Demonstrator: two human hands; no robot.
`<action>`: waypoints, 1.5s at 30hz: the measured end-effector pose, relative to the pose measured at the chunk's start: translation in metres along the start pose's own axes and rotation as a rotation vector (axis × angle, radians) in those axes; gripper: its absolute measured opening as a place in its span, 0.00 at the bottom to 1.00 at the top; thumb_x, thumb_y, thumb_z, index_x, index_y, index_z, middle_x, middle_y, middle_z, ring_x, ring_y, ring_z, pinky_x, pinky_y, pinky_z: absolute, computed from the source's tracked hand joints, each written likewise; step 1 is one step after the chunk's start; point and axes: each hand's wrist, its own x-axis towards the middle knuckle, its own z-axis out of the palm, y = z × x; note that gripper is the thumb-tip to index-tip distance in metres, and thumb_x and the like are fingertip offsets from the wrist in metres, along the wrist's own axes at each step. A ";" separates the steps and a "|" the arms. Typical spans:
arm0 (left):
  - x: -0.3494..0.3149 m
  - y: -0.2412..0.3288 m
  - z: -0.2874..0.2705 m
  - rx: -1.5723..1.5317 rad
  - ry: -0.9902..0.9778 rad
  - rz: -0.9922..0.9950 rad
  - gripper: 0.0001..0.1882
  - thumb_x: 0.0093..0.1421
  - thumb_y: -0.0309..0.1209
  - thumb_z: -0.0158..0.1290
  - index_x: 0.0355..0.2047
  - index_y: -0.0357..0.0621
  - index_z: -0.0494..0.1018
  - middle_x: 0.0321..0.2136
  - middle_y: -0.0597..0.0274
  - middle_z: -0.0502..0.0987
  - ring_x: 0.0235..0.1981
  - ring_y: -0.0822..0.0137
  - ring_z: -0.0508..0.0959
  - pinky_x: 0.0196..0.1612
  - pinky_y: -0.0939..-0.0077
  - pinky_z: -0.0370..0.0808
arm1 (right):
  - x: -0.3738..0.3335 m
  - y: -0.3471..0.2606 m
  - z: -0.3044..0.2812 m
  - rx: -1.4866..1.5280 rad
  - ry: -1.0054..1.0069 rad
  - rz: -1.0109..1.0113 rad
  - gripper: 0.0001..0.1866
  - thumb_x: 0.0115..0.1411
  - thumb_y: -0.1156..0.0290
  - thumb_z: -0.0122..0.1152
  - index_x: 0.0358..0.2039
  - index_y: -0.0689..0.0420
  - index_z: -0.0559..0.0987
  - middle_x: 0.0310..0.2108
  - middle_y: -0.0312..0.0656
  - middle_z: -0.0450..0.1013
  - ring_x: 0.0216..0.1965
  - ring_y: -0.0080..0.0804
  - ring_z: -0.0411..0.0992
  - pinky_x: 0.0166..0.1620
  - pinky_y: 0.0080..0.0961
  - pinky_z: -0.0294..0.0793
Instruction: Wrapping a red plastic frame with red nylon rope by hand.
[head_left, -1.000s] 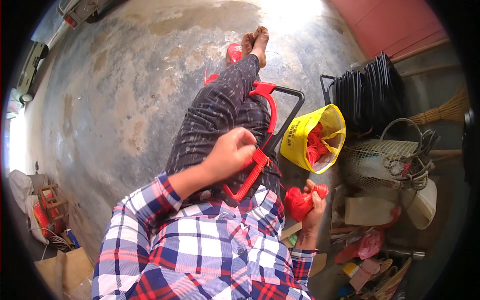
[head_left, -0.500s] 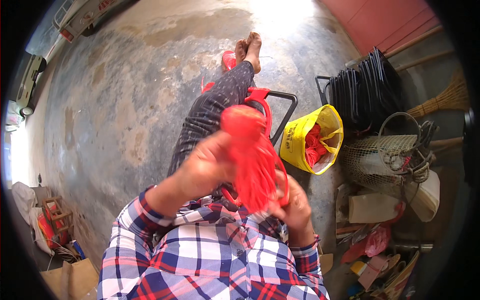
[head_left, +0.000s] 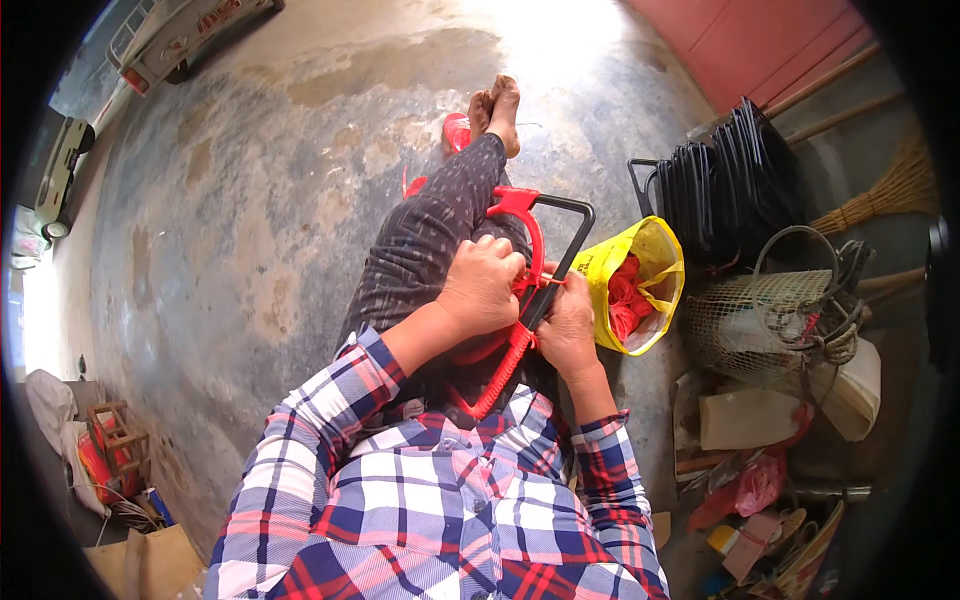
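Note:
A black metal frame (head_left: 575,240) lies across my lap, its lower bar closely wrapped in red cord (head_left: 500,378). A red loop (head_left: 536,230) curves along its far side. My left hand (head_left: 482,285) is closed, knuckles up, over a red cord bundle mostly hidden beneath it; a little red shows by its fingertips. Closed at the frame's right bar is my right hand (head_left: 568,325), its fingers partly behind the bar. A red strand crosses the bar between the two hands.
Right of my knee stands a yellow bag (head_left: 600,265) with red cord bundles (head_left: 628,300) inside. Beyond it are stacked black frames (head_left: 720,190), a wire mesh basket (head_left: 760,315) and a straw broom (head_left: 885,195). A wooden stool (head_left: 118,440) sits at far left.
The red cord bundle, raised in front of the frame before, has come down and is mostly hidden under my left hand. My right hand has moved up to the frame's right bar.

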 end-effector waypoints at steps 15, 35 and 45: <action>-0.048 -0.009 0.008 -1.509 -0.440 -0.778 0.08 0.62 0.32 0.53 0.39 0.42 0.73 0.18 0.77 0.66 0.13 0.84 0.57 0.15 0.85 0.50 | -0.089 0.034 -0.110 1.416 0.034 -0.188 0.16 0.52 0.59 0.65 0.30 0.55 0.70 0.33 0.36 0.70 0.39 0.33 0.68 0.47 0.32 0.66; -0.048 -0.009 0.012 -1.556 -0.455 -0.780 0.06 0.65 0.34 0.51 0.36 0.46 0.74 0.14 0.81 0.61 0.12 0.86 0.54 0.15 0.86 0.46 | -0.042 -0.015 -0.038 0.707 -0.067 0.432 0.17 0.51 0.79 0.68 0.38 0.59 0.70 0.30 0.36 0.74 0.29 0.20 0.73 0.36 0.17 0.75; -0.047 -0.002 0.014 -1.633 -0.436 -0.792 0.05 0.62 0.30 0.50 0.38 0.47 0.72 0.21 0.74 0.74 0.12 0.85 0.58 0.14 0.86 0.49 | -0.074 -0.060 -0.057 1.008 -0.189 0.342 0.16 0.45 0.85 0.63 0.34 0.61 0.70 0.25 0.38 0.73 0.26 0.23 0.74 0.34 0.20 0.75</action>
